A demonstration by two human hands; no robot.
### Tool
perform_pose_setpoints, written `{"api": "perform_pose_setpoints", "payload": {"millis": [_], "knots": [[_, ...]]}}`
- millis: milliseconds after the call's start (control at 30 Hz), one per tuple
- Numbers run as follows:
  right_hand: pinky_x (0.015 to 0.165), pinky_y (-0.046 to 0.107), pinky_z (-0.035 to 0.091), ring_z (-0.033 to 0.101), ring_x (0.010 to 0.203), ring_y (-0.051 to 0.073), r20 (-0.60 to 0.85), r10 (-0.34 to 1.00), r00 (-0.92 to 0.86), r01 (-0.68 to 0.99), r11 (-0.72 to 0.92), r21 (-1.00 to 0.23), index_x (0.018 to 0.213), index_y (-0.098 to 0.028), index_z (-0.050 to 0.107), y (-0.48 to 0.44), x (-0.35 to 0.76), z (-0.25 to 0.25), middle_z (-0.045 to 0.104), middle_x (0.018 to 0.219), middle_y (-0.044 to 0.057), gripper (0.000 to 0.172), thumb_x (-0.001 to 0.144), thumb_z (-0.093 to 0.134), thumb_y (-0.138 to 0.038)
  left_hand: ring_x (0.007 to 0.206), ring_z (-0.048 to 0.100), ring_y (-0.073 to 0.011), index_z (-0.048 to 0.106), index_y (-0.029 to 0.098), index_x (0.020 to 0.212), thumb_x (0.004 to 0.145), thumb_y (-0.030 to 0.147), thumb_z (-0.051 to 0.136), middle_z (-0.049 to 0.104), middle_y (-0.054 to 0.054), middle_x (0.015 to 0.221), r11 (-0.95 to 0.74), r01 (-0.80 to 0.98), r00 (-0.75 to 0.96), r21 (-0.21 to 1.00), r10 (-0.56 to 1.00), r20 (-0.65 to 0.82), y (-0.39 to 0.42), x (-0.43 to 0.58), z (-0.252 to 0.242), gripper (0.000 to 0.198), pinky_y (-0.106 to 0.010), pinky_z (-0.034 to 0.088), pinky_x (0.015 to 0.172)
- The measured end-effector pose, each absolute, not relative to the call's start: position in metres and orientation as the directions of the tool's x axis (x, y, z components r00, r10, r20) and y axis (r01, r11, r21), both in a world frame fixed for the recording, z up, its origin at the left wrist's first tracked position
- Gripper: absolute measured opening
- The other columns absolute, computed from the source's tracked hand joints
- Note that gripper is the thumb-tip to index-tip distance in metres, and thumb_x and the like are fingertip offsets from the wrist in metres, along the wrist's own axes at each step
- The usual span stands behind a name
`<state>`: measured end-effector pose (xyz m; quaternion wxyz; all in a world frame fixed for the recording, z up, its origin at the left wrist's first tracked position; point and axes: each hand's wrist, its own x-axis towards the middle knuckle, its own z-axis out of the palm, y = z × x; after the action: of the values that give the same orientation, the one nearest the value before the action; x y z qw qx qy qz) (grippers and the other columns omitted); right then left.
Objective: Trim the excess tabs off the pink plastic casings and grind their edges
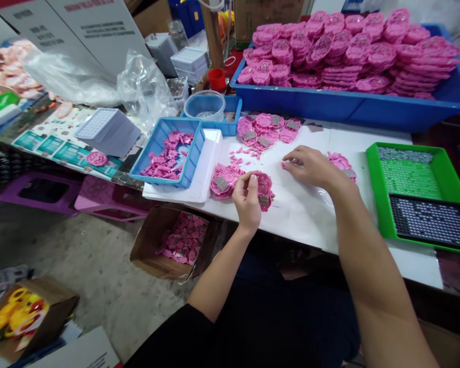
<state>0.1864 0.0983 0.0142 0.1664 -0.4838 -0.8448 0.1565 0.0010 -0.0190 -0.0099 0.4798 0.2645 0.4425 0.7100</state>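
From my remote seat, I saw a black sleeve [176, 335], dark blue trousers [322, 309], bare forearms [223, 268] and bare fingers [252, 187].

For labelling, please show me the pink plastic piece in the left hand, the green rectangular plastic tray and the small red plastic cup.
Pink plastic piece [264, 185]: head view, visible face.
Green rectangular plastic tray [381, 195]: head view, left wall.
Small red plastic cup [216, 82]: head view, outer side.

1 head-worn camera, facing forward and down, close above worktable [310, 225]
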Motion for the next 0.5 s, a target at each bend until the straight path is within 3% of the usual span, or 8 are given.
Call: {"api": "perform_pose_setpoints", "payload": {"millis": [333,500], "knots": [[0.087,0.037,0.049,0.064,0.089,0.022,0.127,0.846,-0.518,0.659,0.489,-0.571,0.093,-0.019,0.076,0.093,0.175,0.021,0.072,0.099,0.009,0.019,0.087,0.067,-0.035,0.056,0.063,-0.0092,0.064,0.022,0.103,0.09,0.059,0.071,0.064,0.001,0.087,-0.122,-0.439,-0.383,0.89,0.921,-0.063,-0.019,0.001,-0.011,0.04,-0.026,0.062,0.056],[0.088,0.038,0.049,0.065,0.091,0.023,0.059,0.836,-0.545,0.642,0.462,-0.612,0.09,-0.02,0.074,0.086,0.172,0.028,0.073,0.099,0.008,0.016,0.085,0.069,-0.034,0.054,0.064,-0.0096,0.063,0.022,0.105,0.089,0.058,0.072,0.064,0.002,0.085,-0.151,-0.475,-0.405,0.867,0.912,-0.063,-0.018,0.002,-0.011,0.04,-0.026,0.061,0.054]]}}
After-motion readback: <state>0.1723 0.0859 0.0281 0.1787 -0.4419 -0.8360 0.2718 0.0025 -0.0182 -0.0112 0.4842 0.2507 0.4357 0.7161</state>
